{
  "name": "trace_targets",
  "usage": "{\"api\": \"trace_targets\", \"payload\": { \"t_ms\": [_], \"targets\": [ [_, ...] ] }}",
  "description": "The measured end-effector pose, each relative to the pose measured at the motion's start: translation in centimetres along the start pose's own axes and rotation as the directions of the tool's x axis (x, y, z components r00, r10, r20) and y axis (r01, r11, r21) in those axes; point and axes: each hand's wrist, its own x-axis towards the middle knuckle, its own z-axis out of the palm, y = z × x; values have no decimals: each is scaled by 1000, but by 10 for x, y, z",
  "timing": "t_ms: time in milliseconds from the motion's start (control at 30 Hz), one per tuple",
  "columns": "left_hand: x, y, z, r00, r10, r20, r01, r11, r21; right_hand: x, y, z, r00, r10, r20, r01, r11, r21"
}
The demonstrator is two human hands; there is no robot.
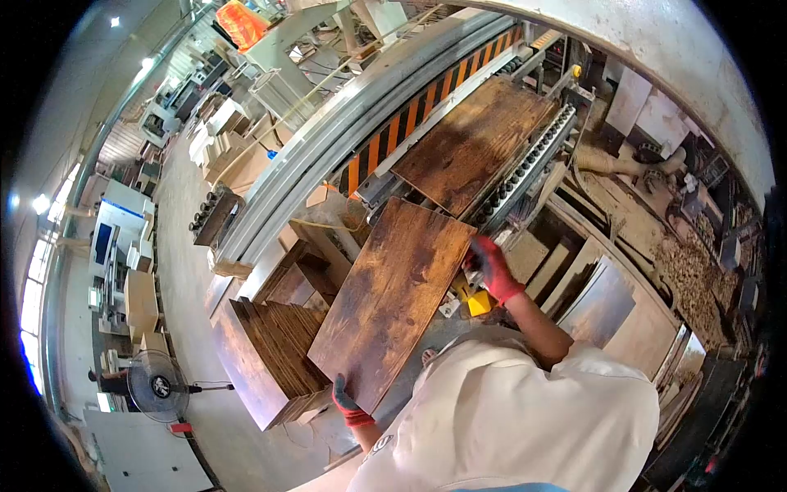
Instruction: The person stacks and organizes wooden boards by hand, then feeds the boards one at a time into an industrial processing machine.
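Observation:
A brown wood-grain panel (393, 299) is held at a tilt in front of the body. My left hand (348, 402), in a red and dark glove, grips its lower left edge. My right hand (492, 269), in a red glove, is closed at its upper right corner. The panel's far end meets or overlaps the near end of a second brown panel (475, 143), which lies on the machine beside a row of rollers (533, 164). A stack of similar panels (275, 357) stands on the left, close to the held panel.
An orange-and-black striped machine beam (426, 102) runs along the far side. A yellow object (479, 302) is below my right hand. Boards (602, 303) stand at the right, near sawdust (697, 262). A fan (161, 386) is at the lower left.

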Motion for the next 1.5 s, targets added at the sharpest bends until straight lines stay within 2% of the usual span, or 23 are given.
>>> {"api": "trace_targets", "payload": {
  "t_ms": [100, 133, 200, 433, 533, 600, 633, 700, 733, 767, 800, 833, 900, 1033, 1067, 1133, 1167, 1233, 1267, 1333, 1400, 1433, 1500],
  "targets": [
    [14, -26, -48, 999, 7, 44, -15, 985, 172, 57, -52, -16, 947, 125, -297, -132, 991, -3],
    [13, -31, -52, 998, 8, 64, -22, 973, 229, 71, -64, -13, 938, 70, -341, -102, 992, -78],
    [3, -43, -53, 993, 69, 91, -82, 984, 157, 95, -86, -3, 910, 47, -412, -130, 976, -175],
    [-20, -56, -26, 985, 138, -104, -133, 990, 51, 148, -64, -15, 901, 102, -421, -224, 941, -252],
    [-15, -38, -13, 986, 151, -67, -150, 988, 30, 152, -57, -23, 914, -22, -405, -102, 954, -283],
    [9, -27, -21, 987, 158, -27, -157, 987, 22, 155, -60, -35, 859, -60, -508, -151, 919, -364],
    [13, -18, -15, 980, 199, -15, -198, 979, 49, 148, -69, -38, 853, -84, -515, -170, 888, -427],
    [19, -7, -8, 992, 125, -3, -125, 992, -4, 127, -78, -68, 762, -532, -369, 74, 638, -766],
    [17, 1, -1, 994, 108, 11, -108, 994, 3, 112, -89, -77, 693, -574, -436, 184, 726, -662],
    [19, 6, 6, 995, 92, 29, -92, 996, 5, 88, -114, -78, 752, -494, -436, 271, 835, -479],
    [31, 2, 0, 990, 137, 38, -137, 991, 3, 81, -118, -113, 871, -267, -412, 202, 960, -195],
    [37, 4, 9, 991, 119, 65, -117, 993, -33, 84, -95, -176, 902, -174, -395, 185, 983, -12],
    [40, 10, 23, 991, 72, 109, -62, 994, -92, 46, -138, -150, 960, -161, -228, 95, 956, -278],
    [79, 15, 36, 968, 107, 228, -105, 994, -18, -29, -186, -169, 979, -34, -201, 40, 999, 26],
    [75, 20, 57, 951, 55, 305, -45, 998, -40, -53, -191, -165, 934, -118, -338, 90, 991, -96],
    [74, 22, 100, 924, 27, 381, -10, 999, -45, -97, -187, -206, 891, -286, -351, 175, 932, -316],
    [70, 22, 122, 912, 13, 411, 8, 999, -49, -124, -189, -223, 921, -170, -352, 153, 985, -76],
    [55, 29, 177, 888, -151, 434, 191, 980, -51, -169, -195, -228, 852, -208, -480, 173, 978, -117],
    [57, 25, 198, 900, -157, 407, 173, 985, -3, -189, -203, -222, 844, -228, -485, 163, 971, -173],
    [73, 13, 233, 888, -120, 444, 111, 993, 46, -231, -187, -269, 730, -376, -571, 8, 840, -543],
    [112, -10, 264, 853, -47, 520, 23, 998, 53, -253, -183, -261, 607, -346, -715, 154, 934, -321],
    [128, -18, 280, 841, -31, 540, -10, 997, 73, -265, -175, -271, 630, -396, -669, 145, 905, -399],
    [116, -16, 321, 578, -219, 786, 350, 937, 4, -313, -141, -310, 608, -421, -673, 128, 889, -440]
  ]
}}
